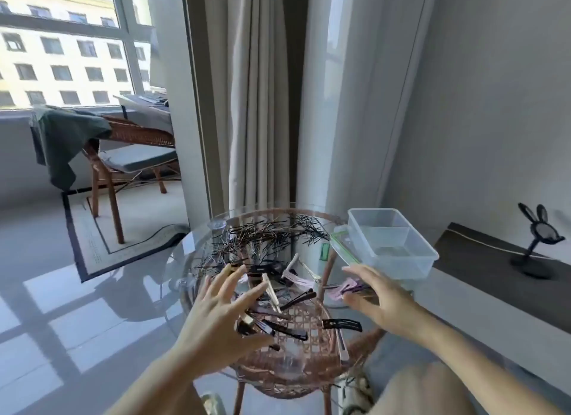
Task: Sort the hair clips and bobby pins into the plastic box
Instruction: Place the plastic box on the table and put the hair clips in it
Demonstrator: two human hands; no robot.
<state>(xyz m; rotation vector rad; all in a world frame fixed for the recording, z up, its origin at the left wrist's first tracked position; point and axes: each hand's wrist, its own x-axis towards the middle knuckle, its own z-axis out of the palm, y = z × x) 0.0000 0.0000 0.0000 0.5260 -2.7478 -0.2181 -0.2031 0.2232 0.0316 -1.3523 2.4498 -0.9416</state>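
A round glass table (182, 260) on a wicker frame holds a heap of black bobby pins (272, 235) at its far side. Nearer me lie several hair clips (293, 297) in black, beige and pink. A clear plastic box (392, 244) with a divider stands on its green-edged lid (340, 244) at the table's right rim. My left hand (222, 322) hovers over the near clips with fingers spread, holding nothing. My right hand (377, 297) is open beside the pink clips (343, 291), just below the box.
A low white bench (482, 306) with a dark runner and a black bunny-shaped stand (534, 244) sits right of the table. Curtains (262, 105) hang behind it. A wicker chair (123, 155) with a green cloth stands at the far left by the window.
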